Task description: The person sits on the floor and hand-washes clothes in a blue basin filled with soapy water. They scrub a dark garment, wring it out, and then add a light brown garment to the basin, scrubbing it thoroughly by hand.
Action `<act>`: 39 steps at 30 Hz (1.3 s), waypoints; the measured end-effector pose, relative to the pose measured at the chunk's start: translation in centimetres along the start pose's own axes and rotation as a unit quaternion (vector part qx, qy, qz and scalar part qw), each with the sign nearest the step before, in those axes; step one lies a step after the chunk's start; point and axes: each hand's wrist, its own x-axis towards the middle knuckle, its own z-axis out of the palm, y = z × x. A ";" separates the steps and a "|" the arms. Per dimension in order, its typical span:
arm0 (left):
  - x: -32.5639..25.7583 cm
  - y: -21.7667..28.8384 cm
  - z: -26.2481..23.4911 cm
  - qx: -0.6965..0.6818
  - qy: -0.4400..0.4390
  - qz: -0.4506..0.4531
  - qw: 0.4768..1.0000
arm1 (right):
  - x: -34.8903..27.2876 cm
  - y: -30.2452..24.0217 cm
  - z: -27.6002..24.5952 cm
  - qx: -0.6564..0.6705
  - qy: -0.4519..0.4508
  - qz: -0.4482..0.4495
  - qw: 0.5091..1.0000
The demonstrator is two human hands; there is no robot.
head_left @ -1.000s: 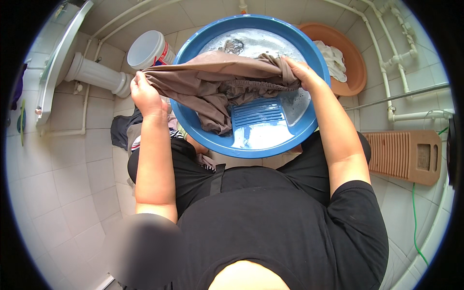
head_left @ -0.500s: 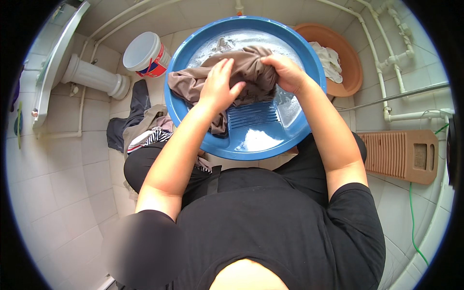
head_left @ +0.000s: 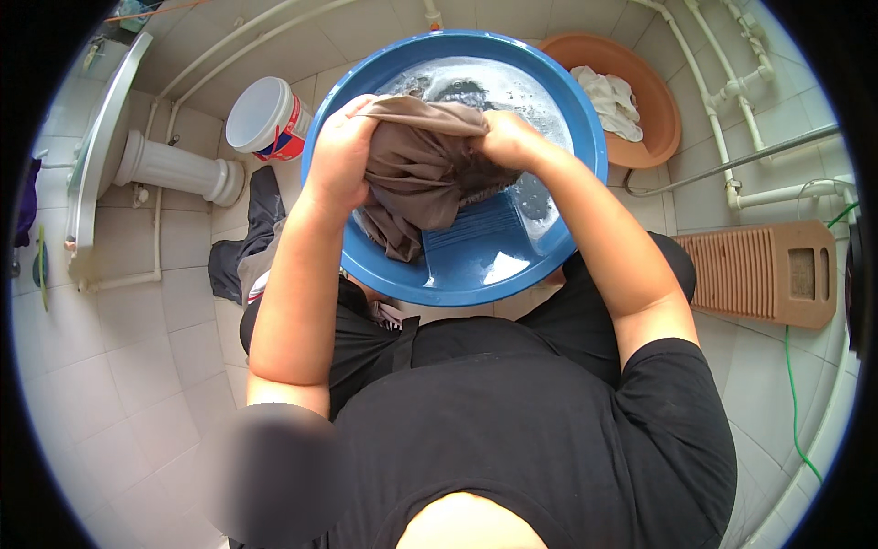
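A wet brown garment (head_left: 416, 174) is stretched between my two hands over a blue washtub (head_left: 439, 295). My left hand (head_left: 340, 151) grips its upper left edge, at the tub's left rim. My right hand (head_left: 506, 142) is closed on the other end, over the middle right of the tub; its fingertips are partly hidden by cloth. The garment's lower folds hang onto the left side of the tub's built-in ribbed washboard (head_left: 471, 229). Sudsy water (head_left: 535, 96) lies beyond, with dark cloth showing through it.
At the back right, an orange basin (head_left: 663, 137) holds white cloth (head_left: 605, 102). A white bucket (head_left: 261, 114) stands left of the tub, with dark clothes (head_left: 263, 206) heaped on the floor nearer me. A brown washboard (head_left: 754, 274) lies to the right, below a metal rod (head_left: 732, 157).
My left hand has moved left from lying on the garment to gripping its edge. My right hand has shifted slightly left and down. The cloth is now spread between them.
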 end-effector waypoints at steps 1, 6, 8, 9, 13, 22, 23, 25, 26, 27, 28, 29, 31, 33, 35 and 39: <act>0.1 0.3 -0.1 0.011 0.004 -0.002 1.000 | -0.1 0.4 -0.3 0.127 -0.014 -0.005 0.992; 1.0 -2.4 -4.4 0.538 0.183 0.139 0.811 | -1.4 -2.2 -0.8 0.623 -0.066 0.015 0.779; -0.6 -3.7 -1.9 0.624 0.198 0.391 0.647 | -1.1 -2.2 -0.5 0.694 -0.100 0.020 0.712; -1.2 -4.0 -1.2 0.573 0.089 0.426 0.694 | -0.9 -2.1 -0.4 0.693 -0.109 0.018 0.713; -2.8 -8.1 0.7 0.440 -0.026 0.244 0.864 | -2.4 -4.6 0.6 0.651 -0.084 0.000 0.754; -0.7 -10.2 -3.6 0.264 -0.074 0.037 0.961 | -4.7 -5.7 -0.4 0.621 -0.178 -0.083 0.759; -0.9 -7.8 -2.8 0.327 -0.091 0.055 0.939 | -4.7 -5.5 -0.7 0.625 -0.154 -0.071 0.762; -0.7 -6.9 -2.5 0.405 -0.110 0.070 0.905 | -4.7 -5.3 -1.1 0.643 -0.148 -0.070 0.748; -0.7 -6.4 -2.0 0.466 -0.115 0.086 0.873 | -4.7 -5.4 -0.8 0.657 -0.161 -0.084 0.732; -0.4 -8.3 -2.1 0.446 -0.114 0.100 0.882 | -4.8 -5.4 -0.3 0.670 -0.174 -0.098 0.715; -0.3 -9.3 -1.6 0.436 -0.112 0.120 0.885 | -5.1 -5.6 0.1 0.684 -0.184 -0.112 0.697; -0.1 -9.6 -1.5 0.461 -0.108 0.101 0.875 | -5.4 -6.1 0.4 0.693 -0.185 -0.111 0.688; 0.5 -10.4 -1.8 0.440 -0.081 0.059 0.892 | -5.2 -5.9 0.6 0.683 -0.191 -0.090 0.699; 1.7 -11.6 -3.4 0.409 -0.031 0.065 0.910 | -5.1 -5.8 -0.1 0.675 -0.204 -0.083 0.704; 2.7 -10.4 -5.6 0.375 -0.029 0.122 0.919 | -4.6 -5.2 -1.4 0.644 -0.183 -0.064 0.740; 1.6 -2.5 -4.0 0.181 -0.005 0.047 0.982 | -1.5 1.1 -4.1 0.381 0.023 -0.024 0.924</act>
